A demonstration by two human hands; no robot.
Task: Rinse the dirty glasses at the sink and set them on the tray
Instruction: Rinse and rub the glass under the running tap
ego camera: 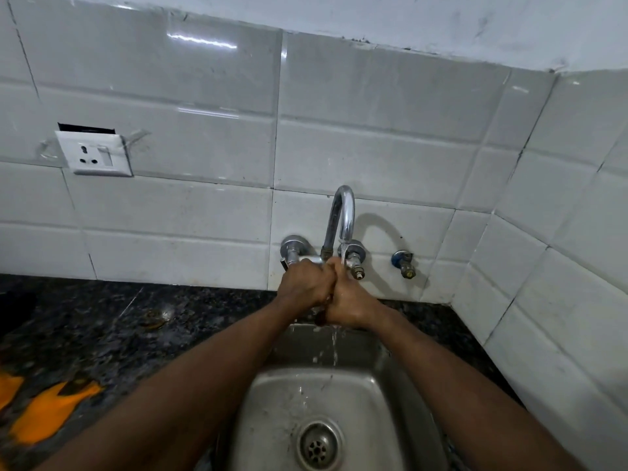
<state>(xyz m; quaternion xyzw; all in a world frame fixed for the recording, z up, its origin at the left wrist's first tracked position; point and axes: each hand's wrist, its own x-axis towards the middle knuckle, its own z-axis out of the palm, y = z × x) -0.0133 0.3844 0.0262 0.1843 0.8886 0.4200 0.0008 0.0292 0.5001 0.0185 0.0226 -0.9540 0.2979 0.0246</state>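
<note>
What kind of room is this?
Most likely a kitchen. There is a steel sink with a drain, a tap running water, fixed to the white tiled wall, and a dark stone counter beside the sink.

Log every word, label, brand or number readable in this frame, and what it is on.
None can be read.
Socket plate: no marking legible.
Tap and sink: no brand visible.
Orange patches on the counter: blurred, no lettering made out.
</note>
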